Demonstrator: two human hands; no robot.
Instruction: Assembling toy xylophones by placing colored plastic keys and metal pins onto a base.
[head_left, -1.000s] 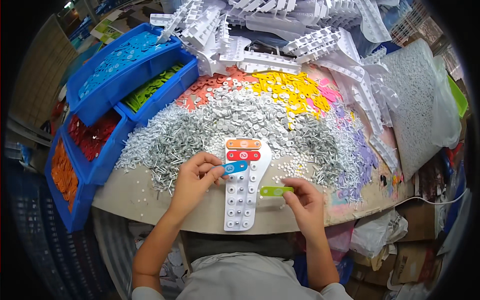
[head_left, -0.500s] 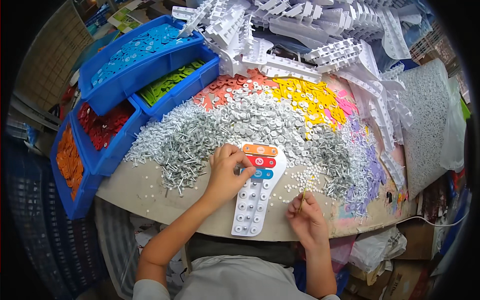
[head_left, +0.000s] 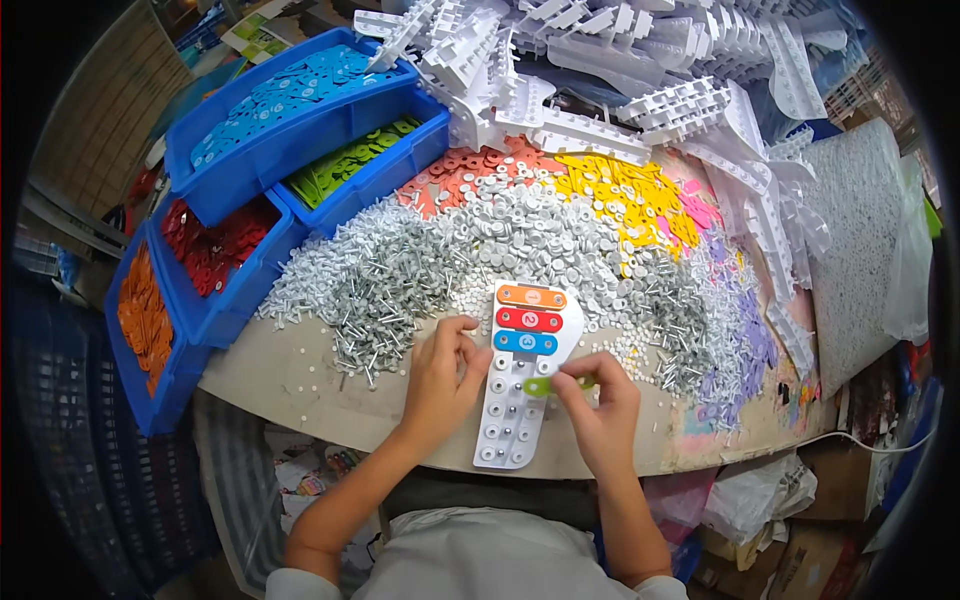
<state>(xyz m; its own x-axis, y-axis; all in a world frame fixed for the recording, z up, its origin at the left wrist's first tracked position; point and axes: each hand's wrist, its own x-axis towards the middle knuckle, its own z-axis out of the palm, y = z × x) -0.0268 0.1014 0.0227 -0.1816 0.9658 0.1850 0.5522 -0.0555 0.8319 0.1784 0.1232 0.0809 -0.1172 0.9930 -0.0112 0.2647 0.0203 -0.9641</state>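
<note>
A white plastic piece (head_left: 505, 420), narrow at the near end and wide at the far end, lies before me. Orange (head_left: 532, 296), red (head_left: 529, 319) and blue (head_left: 526, 343) strips sit across its far part; rows of round sockets and metal pins show on the bare near part. Between thumb and fingers, my right hand (head_left: 600, 405) pinches a green strip (head_left: 540, 386) over the sockets just below the blue strip. My left hand (head_left: 443, 375) is beside the piece's left edge, fingers bent and thumb near the fingertips; whatever they hold, if anything, is hidden.
Blue bins (head_left: 300, 222) at the left hold blue, green, red and orange strips. Heaps of metal pins (head_left: 385, 310), white caps (head_left: 530, 235), yellow strips (head_left: 620, 190) and purple parts (head_left: 735, 330) curve around the work. White plastic pieces (head_left: 680, 110) are piled at the back.
My left hand has moved off the blue strip to the left. My right hand has brought the green strip up and left, over the white piece.
</note>
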